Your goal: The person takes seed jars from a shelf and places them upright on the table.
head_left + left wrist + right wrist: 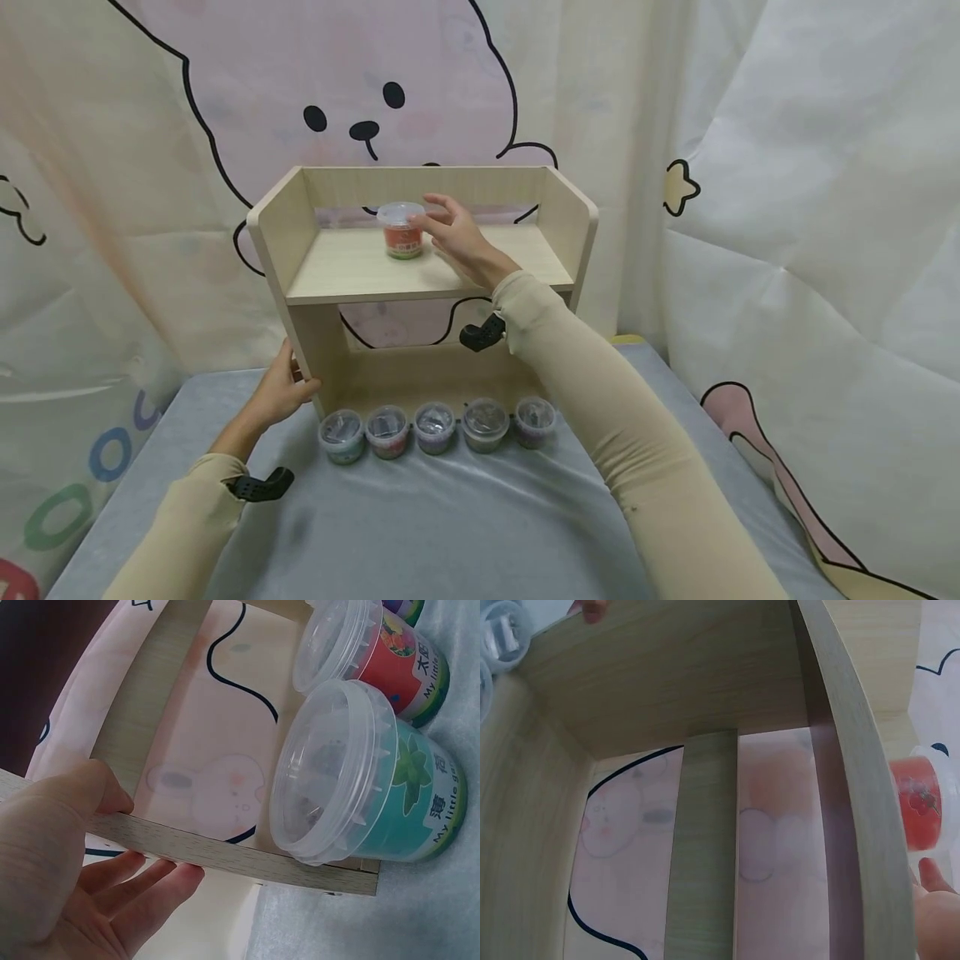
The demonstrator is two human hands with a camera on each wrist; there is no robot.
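My left hand (279, 392) grips the front edge of the wooden shelf's left side panel (225, 851), thumb on the inner face and fingers on the outer one. On the upper board of the shelf (352, 279) stands a red plastic tub (403, 240) with a clear lid and a green base. My right hand (461, 242) is at the tub's right side, its fingers fairly straight by the lid; contact is hard to make out. In the right wrist view, the red tub (919, 802) and part of the right hand (939, 919) show beyond the board's edge.
Several lidded tubs stand in a row before the lower compartment, from a teal tub (342, 437) at the left to a purple tub (534, 423) at the right. A grey-blue cloth (420, 533) covers the table. A printed curtain (615, 125) hangs behind.
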